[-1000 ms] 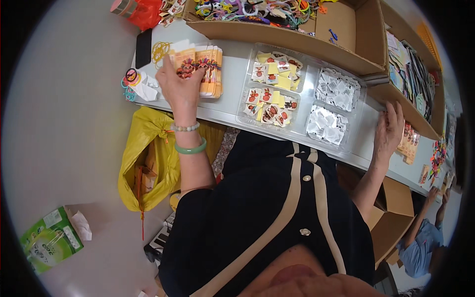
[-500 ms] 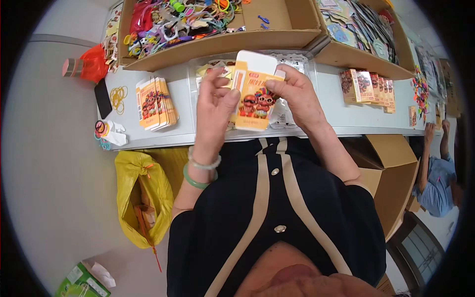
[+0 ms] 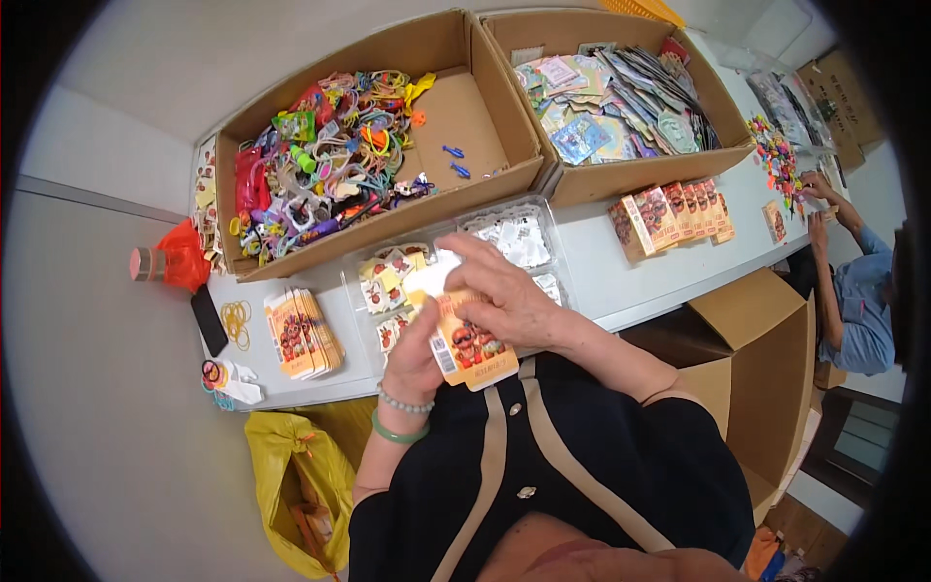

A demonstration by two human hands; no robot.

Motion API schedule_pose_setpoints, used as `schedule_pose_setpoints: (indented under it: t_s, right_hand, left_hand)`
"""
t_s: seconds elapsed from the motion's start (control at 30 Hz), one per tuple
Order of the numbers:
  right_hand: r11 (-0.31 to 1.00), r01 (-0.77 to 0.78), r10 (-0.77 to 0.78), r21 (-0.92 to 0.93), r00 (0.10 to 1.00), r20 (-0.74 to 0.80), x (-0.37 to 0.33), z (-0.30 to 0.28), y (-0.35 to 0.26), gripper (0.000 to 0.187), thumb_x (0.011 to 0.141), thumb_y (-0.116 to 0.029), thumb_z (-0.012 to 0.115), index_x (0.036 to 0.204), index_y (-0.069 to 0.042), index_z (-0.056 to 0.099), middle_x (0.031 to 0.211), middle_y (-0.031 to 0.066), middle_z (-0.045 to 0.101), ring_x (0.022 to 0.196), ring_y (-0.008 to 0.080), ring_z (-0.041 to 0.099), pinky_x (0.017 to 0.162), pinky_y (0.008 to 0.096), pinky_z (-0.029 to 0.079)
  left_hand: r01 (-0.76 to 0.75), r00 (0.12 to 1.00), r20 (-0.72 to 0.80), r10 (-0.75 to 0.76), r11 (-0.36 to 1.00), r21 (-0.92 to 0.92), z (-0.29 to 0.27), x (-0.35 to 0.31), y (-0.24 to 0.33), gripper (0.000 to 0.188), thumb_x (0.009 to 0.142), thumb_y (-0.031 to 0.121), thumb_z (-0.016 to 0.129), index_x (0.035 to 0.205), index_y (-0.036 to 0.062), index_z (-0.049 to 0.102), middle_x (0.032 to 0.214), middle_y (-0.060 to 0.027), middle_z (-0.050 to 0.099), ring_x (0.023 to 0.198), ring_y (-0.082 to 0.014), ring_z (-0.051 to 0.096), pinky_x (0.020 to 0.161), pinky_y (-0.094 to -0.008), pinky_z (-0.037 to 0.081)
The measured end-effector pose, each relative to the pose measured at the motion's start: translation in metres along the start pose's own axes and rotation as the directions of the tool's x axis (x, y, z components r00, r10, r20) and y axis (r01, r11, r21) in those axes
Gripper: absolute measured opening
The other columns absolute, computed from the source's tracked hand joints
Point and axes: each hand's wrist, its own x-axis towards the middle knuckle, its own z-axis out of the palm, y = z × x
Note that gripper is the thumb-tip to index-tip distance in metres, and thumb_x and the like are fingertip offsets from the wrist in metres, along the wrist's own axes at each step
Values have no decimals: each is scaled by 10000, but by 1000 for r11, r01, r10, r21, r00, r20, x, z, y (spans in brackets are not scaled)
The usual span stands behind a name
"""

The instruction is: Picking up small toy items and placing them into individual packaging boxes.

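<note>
An orange-yellow small carton [image 3: 475, 357] with printed cartoon characters is held in front of my chest, tilted, over the table's near edge. My left hand [image 3: 415, 357] grips its left side, the thumb near the upper left edge. Over its top end lies my right hand [image 3: 514, 306], thumb on the printed front and the other fingers bent across the white flap [image 3: 436, 276], slightly blurred. Beneath both hands is a clear compartment tray [image 3: 364, 335] with small printed paper pieces [image 3: 388, 281] and black-and-white packets [image 3: 514, 238]; my hands hide part of it.
Behind the tray stand a cardboard box [image 3: 388, 218] of colourful trinkets and another box [image 3: 640, 170] of flat packets. Flat cartons [image 3: 303, 335] are stacked left, near rubber bands [image 3: 236, 325] and a phone [image 3: 208, 320]. Filled cartons [image 3: 669, 221] stand right. A co-worker's hands [image 3: 819, 199] are farther right.
The view has shifted, showing more of the boxes. My right hand has moved from the carton's upper right side to across its top flap, and the carton is tilted differently.
</note>
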Motion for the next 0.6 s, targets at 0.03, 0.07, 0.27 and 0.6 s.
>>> schedule_pose_setpoints:
  t_s: [0.03,0.07,0.27,0.6]
  right_hand:
    - [991,-47,40,126,997,61,3,-2,-1,223,768,-49,613,986,-32,566,1377,196,391,1315,368,327,1055,415,304]
    - [963,-102,71,249,989,131,5,-4,-2,193,756,-56,621,941,-35,570,1388,187,388,1332,357,309,1066,404,287]
    - [997,-33,11,73,959,283,17,-28,-4,161,720,-93,663,866,-62,603,1399,179,389,1344,358,285,1084,431,243]
    - [757,-286,29,587,913,408,11,-26,-1,329,759,-194,677,1056,-58,638,1475,133,290,1365,292,276,1093,419,250]
  left_hand:
    - [-1,1000,6,1,1000,7,-2,-1,-1,499,947,233,509,1362,24,328,1306,-123,479,1174,-259,514,997,-411,436]
    - [-80,997,18,78,985,151,0,-2,-3,569,910,274,567,1361,23,327,1303,-118,480,1178,-257,510,1003,-411,430]
    - [-1,996,-77,54,824,567,30,-3,13,1044,601,454,847,1378,27,296,1285,-99,482,1185,-224,501,1004,-353,411]
    - [-83,984,-76,161,792,605,2,-1,15,914,597,242,797,1341,46,304,1116,-46,521,1013,-145,555,788,-237,485]
